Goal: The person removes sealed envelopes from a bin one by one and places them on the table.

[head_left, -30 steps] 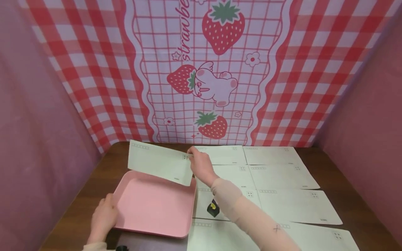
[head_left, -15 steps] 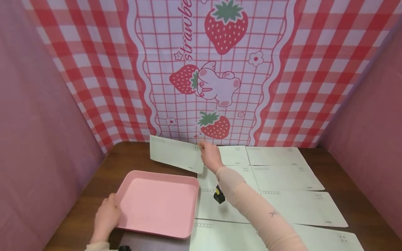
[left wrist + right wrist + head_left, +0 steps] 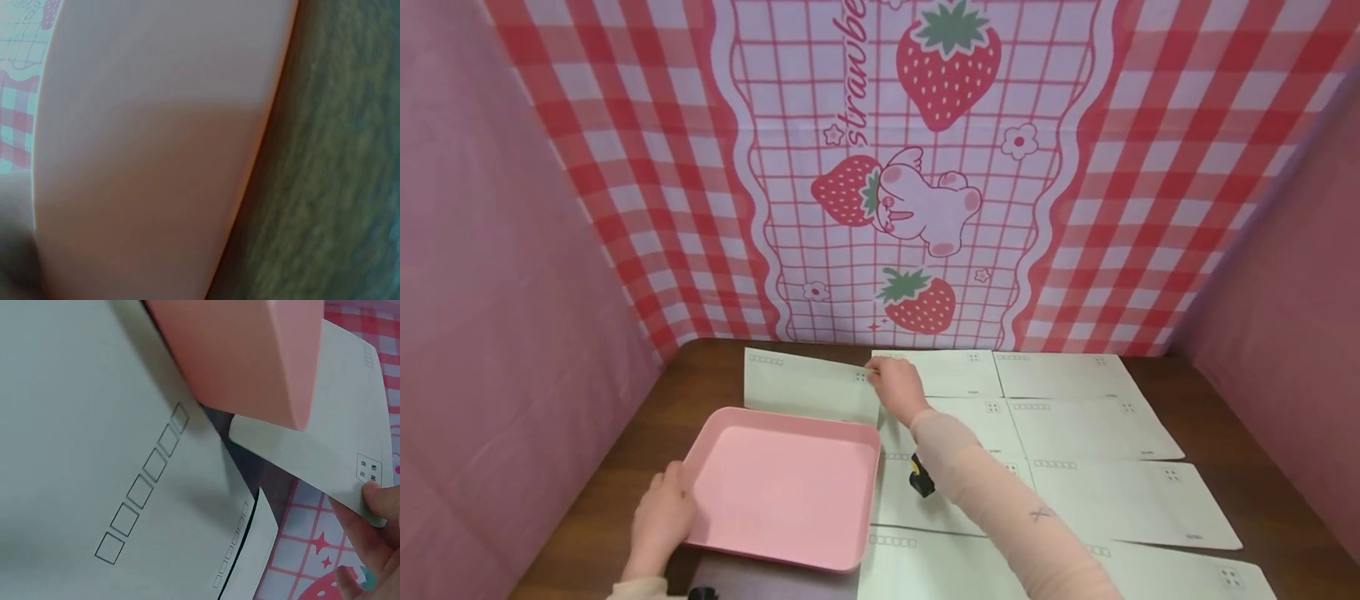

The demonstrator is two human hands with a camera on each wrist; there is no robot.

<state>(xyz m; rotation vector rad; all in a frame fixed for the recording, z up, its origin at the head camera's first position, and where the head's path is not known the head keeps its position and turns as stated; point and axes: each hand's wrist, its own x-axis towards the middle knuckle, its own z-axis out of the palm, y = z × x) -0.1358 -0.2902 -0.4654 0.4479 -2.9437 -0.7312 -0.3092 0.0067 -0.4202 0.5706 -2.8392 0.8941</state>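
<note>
A pink tray point(image 3: 782, 492) lies on the left part of the table. My left hand point(image 3: 662, 512) grips its left rim; in the left wrist view the tray wall point(image 3: 156, 156) fills most of the picture and a blurred bit of the hand point(image 3: 15, 250) shows beyond the rim. Behind the tray, my right hand point(image 3: 901, 387) pinches a pale envelope point(image 3: 808, 387) by its upper right corner. Thumb and fingers are on either side of the paper near the printed stamp box point(image 3: 370, 469). The envelope's lower edge is hidden behind the tray.
Several more envelopes point(image 3: 1093, 425) lie flat in two columns on the right, close beside the tray. Dark wood table point(image 3: 625, 450) shows at the left. A red checked strawberry cloth point(image 3: 925, 208) hangs at the back, with pink curtains point(image 3: 512, 292) at the sides.
My right hand has carried the envelope from over the tray's back edge, back and rightward, then lowered it behind the tray. The left hand stays at the tray rim.
</note>
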